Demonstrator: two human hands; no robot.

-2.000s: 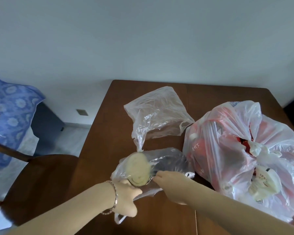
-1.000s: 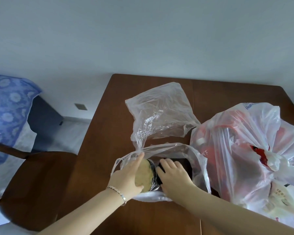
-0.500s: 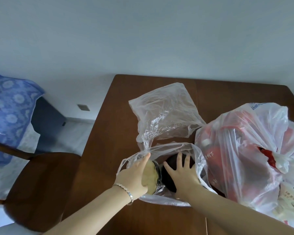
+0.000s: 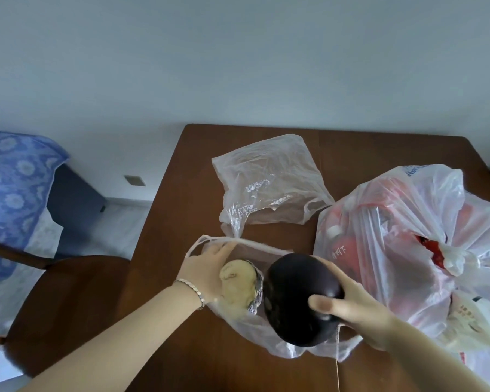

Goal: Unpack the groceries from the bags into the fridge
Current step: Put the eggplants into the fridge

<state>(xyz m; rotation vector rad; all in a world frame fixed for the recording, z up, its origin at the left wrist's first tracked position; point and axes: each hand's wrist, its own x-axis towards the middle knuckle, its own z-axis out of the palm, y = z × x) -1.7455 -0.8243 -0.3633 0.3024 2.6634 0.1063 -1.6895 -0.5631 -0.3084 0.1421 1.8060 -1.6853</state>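
My right hand (image 4: 354, 315) grips a large dark purple eggplant (image 4: 297, 298), lifted partly out of a small clear plastic bag (image 4: 266, 338) on the brown table (image 4: 181, 193). My left hand (image 4: 204, 270), with a bracelet on its wrist, reaches into the bag's open mouth with fingers extended along its rim. It lies against a pale cut vegetable (image 4: 238, 281) wrapped in film inside the bag. To the right sits a big translucent grocery bag (image 4: 408, 244) holding red packages and a bottle with a white cap.
An empty clear plastic bag (image 4: 269, 182) lies flat further back on the table. A dark wooden chair (image 4: 63, 301) stands at the table's left edge. Blue floral fabric (image 4: 12, 188) covers furniture at far left. A white wall stands behind the table.
My right hand has closed round the eggplant and raised it out of the small bag toward me. My left hand stays at the bag's mouth beside the pale vegetable.
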